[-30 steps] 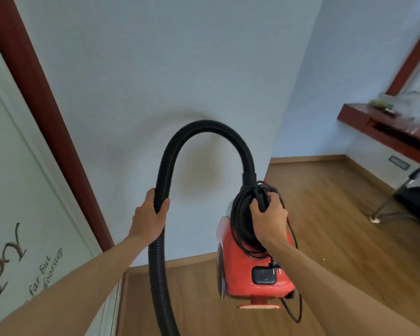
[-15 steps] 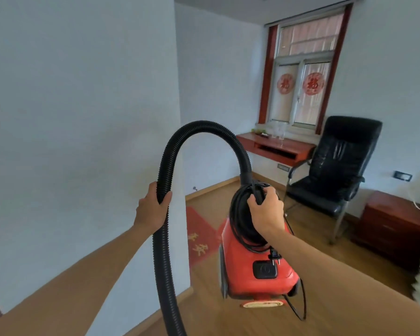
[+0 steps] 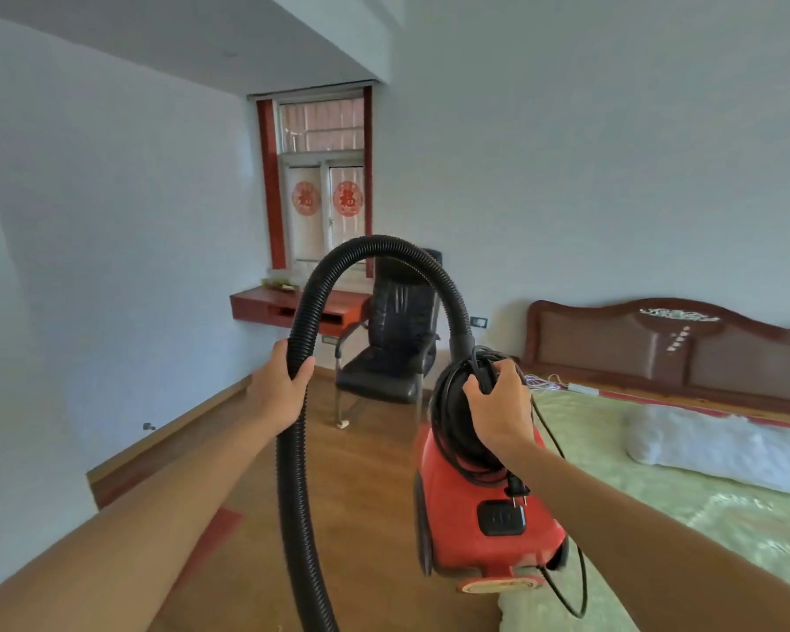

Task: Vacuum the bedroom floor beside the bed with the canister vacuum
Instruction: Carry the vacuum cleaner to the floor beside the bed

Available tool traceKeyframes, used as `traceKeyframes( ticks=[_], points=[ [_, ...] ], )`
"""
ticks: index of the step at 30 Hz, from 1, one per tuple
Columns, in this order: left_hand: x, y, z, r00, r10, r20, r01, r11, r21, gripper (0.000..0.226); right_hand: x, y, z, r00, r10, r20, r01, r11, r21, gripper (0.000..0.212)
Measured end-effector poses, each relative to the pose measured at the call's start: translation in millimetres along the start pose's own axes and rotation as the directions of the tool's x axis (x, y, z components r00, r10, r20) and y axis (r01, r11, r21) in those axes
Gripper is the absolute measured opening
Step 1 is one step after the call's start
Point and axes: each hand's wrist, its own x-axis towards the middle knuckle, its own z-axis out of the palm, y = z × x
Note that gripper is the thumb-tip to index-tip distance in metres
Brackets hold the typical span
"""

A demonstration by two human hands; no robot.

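Carries one red canister vacuum in the air, above the wood floor at the edge of the one bed. Curls left hand round the single black hose; clamps right hand on the vacuum's handle and coiled cord. Looks barely begun: one plug dangling free, vacuuming not yet started.

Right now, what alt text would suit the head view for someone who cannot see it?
A person's right hand holds a red vacuum by its top, where the cord is coiled, while the left hand grips the arching black hose. Beyond are a wooden floor, a bed at right, and a black chair near a window.
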Motion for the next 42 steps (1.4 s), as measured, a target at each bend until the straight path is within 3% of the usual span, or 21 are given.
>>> traceKeyframes(
  ticks=[10, 19, 28, 35, 42],
  points=[
    [-39.9, 182.8, 160.8, 0.955, 0.185, 0.232, -0.152, 0.976, -0.153, 0.053, 37.0, 114.1, -225.9, 0.967, 0.065, -0.245, -0.105, 0.983, -0.154, 0.022],
    [-130.7, 347.7, 266.3, 0.850, 0.403, 0.339, -0.304, 0.901, -0.309, 0.045, 5.4, 184.7, -421.8, 0.865, 0.125, -0.487, -0.248, 0.949, -0.197, 0.026],
    [-232.9, 494.0, 345.0, 0.689, 0.609, 0.394, -0.381, 0.766, -0.517, 0.051, -66.2, 220.5, -588.2, 0.666, 0.148, -0.731, -0.411, 0.891, -0.195, 0.025],
    [-310.1, 585.4, 400.2, 0.539, 0.715, 0.445, -0.374, 0.677, -0.634, 0.042, -124.2, 247.8, -684.7, 0.497, 0.119, -0.860, -0.540, 0.818, -0.198, 0.019],
    [-379.9, 683.6, 464.9, 0.342, 0.821, 0.457, -0.370, 0.565, -0.737, 0.041, -155.2, 279.3, -766.4, 0.324, 0.059, -0.944, -0.651, 0.738, -0.177, 0.021]
  ],
)
